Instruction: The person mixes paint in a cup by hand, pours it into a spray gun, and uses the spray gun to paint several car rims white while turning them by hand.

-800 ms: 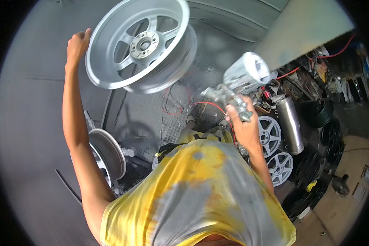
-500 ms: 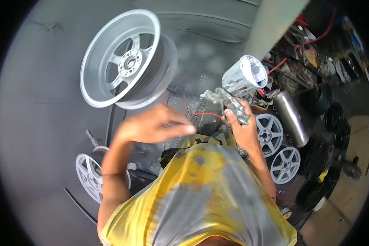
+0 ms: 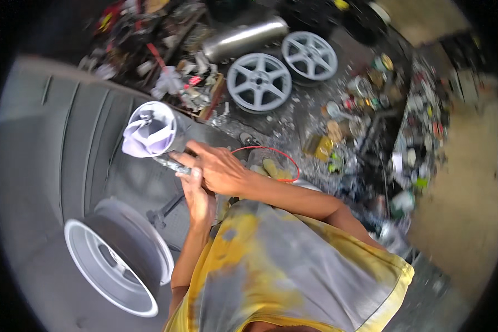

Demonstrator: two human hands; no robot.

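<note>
Both my hands meet at a paint-smeared spray gun (image 3: pixel 174 165), whose body is mostly hidden behind the fingers. My left hand (image 3: pixel 196 196) closes around it from below, thumb on top. Over it lies my right hand (image 3: pixel 218 169), its fingers curled about the gun. Right beside the fingertips is a white round container (image 3: pixel 174 124) with crumpled pale sheet material (image 3: pixel 146 135) spilling over its rim; whether it is joined to the gun I cannot tell. A silver-grey wheel rim (image 3: pixel 116 254) stands tilted at the lower left, apart from my hands.
Two grey spoked rims (image 3: pixel 259 83) lie on the floor beyond my hands, next to a shiny metal cylinder (image 3: pixel 246 39). A red hose (image 3: pixel 274 148) curves near my right forearm. Cans and bottles (image 3: pixel 359 105) clutter the right side. A grey wall (image 3: pixel 66 144) stands at left.
The view has turned, so the large rim is now lower left and the floor rims are ahead. My left hand, empty before, has joined my right hand at the spray gun.
</note>
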